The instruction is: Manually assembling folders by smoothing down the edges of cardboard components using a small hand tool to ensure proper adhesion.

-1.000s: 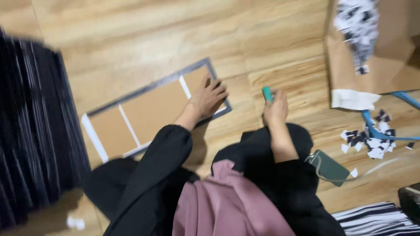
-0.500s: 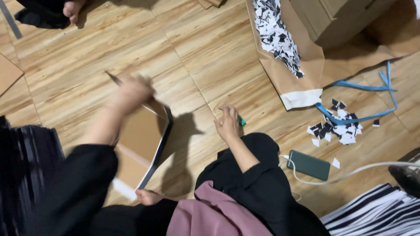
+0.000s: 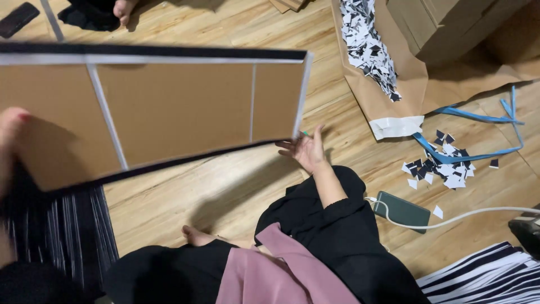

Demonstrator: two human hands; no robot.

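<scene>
While the left hand [image 3: 12, 126] grips the cardboard panel [image 3: 169, 107] (lifted), right hand [image 3: 306, 149] fingers spread open.

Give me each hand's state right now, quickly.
Left hand: closed on the edge of the flat brown cardboard panel with white strips, lifted off the floor.
Right hand: open; holds nothing visible.

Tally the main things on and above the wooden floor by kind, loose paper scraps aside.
Brown cardboard panel with white strips and black edge: 1
Dark green phone on white cable: 1
Blue plastic strap: 1
Brown cardboard box: 1
Total: 4
</scene>
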